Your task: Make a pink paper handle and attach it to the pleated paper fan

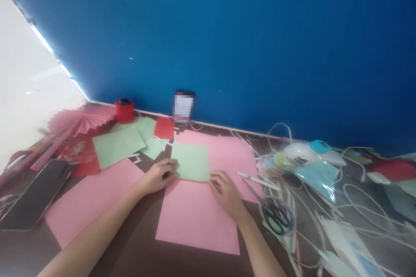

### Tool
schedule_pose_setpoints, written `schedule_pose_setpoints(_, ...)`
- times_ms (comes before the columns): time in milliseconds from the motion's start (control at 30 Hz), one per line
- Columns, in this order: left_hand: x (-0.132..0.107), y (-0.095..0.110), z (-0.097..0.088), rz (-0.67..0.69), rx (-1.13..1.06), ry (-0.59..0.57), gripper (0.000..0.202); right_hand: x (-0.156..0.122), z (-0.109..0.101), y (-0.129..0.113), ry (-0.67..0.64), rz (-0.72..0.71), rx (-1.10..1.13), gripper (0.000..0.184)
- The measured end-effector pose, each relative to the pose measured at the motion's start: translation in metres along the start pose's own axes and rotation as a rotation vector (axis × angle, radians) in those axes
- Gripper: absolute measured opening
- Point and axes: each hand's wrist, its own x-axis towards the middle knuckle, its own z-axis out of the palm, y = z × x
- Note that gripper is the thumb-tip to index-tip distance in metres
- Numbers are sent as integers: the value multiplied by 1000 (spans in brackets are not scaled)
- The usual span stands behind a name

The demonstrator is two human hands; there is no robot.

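Observation:
A light green sheet of paper [191, 162] lies over pink paper [198, 216] in the middle of the table. My left hand [160, 175] is closed at its left edge, the fingertips on the paper near the lower left corner. At the lower right corner my right hand [224, 188] pinches the edge between thumb and fingers. The green sheet looks flat, with its near edge between both hands. More pink paper [232, 153] spreads out behind and to the right of it.
Scissors [276, 218] lie over a tape roll [290, 212] right of my right hand, among tangled white cables [367, 216]. On the left are a phone [35, 194], green sheets [118, 145], a pink paper fan [82, 121] and a red container [124, 111]. A blue wall [227, 52] rises behind.

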Motion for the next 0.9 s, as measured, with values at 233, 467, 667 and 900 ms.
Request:
schedule_pose_setpoints(233,2,2,-1,-49,-31,-10,21,6,8,-1,69,141,94,14)
schedule_pose_setpoints(467,4,5,1,-100,-41,19,21,6,15,1,124,151,14,13)
schedule_pose_setpoints(667,4,3,0,-111,-68,-7,20,6,15,3,112,122,9,14)
schedule_pose_setpoints(900,5,2,-2,-126,-111,-35,20,6,14,4,99,117,-4,13)
